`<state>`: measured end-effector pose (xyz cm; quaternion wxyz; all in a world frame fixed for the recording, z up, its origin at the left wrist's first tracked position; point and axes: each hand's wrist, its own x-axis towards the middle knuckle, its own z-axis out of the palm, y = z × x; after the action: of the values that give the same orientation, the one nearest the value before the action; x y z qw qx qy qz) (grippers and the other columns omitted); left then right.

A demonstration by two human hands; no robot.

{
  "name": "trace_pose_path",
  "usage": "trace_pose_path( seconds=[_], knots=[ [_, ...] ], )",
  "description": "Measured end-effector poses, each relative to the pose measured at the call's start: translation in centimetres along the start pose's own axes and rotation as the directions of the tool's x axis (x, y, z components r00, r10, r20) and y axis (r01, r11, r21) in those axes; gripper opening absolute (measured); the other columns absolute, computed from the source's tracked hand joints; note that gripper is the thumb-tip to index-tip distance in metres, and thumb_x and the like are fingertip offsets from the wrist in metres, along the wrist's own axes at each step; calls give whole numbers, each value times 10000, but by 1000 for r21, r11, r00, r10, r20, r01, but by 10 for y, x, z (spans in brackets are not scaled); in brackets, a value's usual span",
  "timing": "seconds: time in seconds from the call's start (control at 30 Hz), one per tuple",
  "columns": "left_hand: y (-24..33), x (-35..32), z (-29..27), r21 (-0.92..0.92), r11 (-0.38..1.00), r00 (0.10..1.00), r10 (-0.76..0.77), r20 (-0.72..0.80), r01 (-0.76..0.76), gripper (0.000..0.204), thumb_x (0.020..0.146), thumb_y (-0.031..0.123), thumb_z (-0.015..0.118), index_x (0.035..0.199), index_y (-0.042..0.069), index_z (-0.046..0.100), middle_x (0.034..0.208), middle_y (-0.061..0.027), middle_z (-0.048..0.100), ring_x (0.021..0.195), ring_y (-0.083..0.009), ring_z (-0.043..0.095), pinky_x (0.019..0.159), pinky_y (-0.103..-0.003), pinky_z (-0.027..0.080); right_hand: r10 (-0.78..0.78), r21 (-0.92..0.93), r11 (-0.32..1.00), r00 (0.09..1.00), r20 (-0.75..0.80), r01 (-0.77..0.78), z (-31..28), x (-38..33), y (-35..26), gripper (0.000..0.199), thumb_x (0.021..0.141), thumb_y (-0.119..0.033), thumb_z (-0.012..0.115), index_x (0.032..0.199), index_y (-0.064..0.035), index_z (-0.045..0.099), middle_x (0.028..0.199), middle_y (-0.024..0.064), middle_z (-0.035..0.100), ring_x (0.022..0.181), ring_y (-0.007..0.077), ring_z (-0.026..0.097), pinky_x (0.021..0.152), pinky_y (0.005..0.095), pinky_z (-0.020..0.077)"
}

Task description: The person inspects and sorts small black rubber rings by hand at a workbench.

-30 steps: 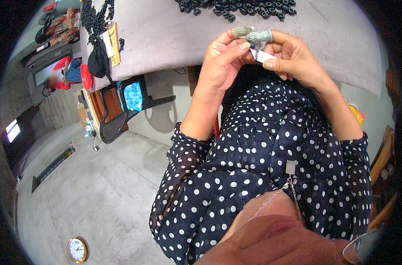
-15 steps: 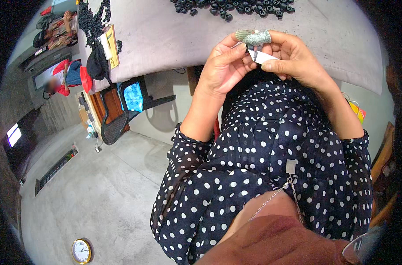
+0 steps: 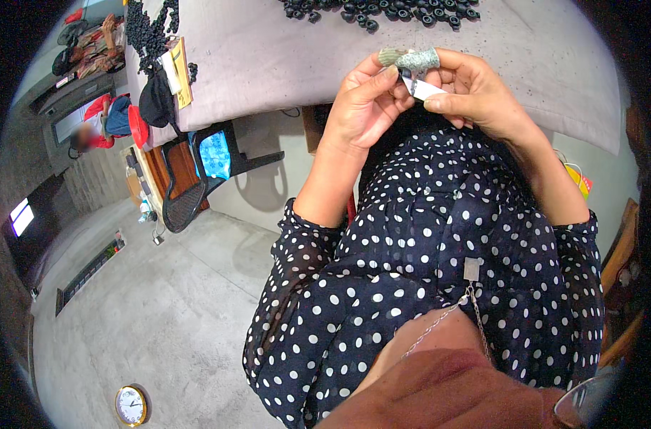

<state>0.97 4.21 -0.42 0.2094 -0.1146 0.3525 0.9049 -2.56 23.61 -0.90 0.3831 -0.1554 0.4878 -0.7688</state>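
Above the near edge of the cloth-covered table, both my hands meet around a small piece of work. My left hand (image 3: pixel 361 104) pinches a small black part (image 3: pixel 405 73) between thumb and index finger. A white, pointed flat piece (image 3: pixel 423 89) lies between the thumb and fingers of my right hand (image 3: pixel 479 96), its tip against or close to the black part. Fabric finger covers wrap both index fingers: a striped greenish one (image 3: pixel 392 56) on the left, a speckled grey-green one (image 3: pixel 422 58) on the right. My fingers partly hide the black part.
Many black round parts (image 3: pixel 404 11) are heaped on the grey tablecloth (image 3: pixel 268 64) beyond my hands. Smaller black pieces (image 3: pixel 148 36) and a yellow tray-like item (image 3: pixel 184 79) lie to the left. Black chairs (image 3: pixel 186 207) stand beside the table. People, one in red (image 3: pixel 111 118), sit farther left.
Both hands keep nearly the same place and grip. The white piece and the fingers around the black part have shifted only slightly.
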Motion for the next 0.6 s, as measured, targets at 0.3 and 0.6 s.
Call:
trace_pose_path(
  seconds=[0.3, 0.6],
  knots=[
    [4, -1, 11, 77, 997, 999, 25, -24, -23, 201, 875, 102, 565, 1067, 47, 542, 921, -71, 615, 775, -152, 597, 710, -296, 518, -11, -5, 1000, 1000, -19, 11, 0, -1, -2, 327, 784, -202, 663, 1070, -65, 585, 737, -37, 569, 470, 15, 433, 390, 148, 283],
    [5, -2, 12, 117, 993, 999, 35, -14, -33, 217, 870, 98, 572, 1076, 39, 540, 913, -79, 614, 745, -147, 593, 687, -286, 521, -2, -24, 1000, 1000, -5, 2, -1, -1, -2, 314, 784, -226, 664, 1046, -65, 602, 698, -48, 567, 446, 9, 431, 369, 140, 277]
  ],
)
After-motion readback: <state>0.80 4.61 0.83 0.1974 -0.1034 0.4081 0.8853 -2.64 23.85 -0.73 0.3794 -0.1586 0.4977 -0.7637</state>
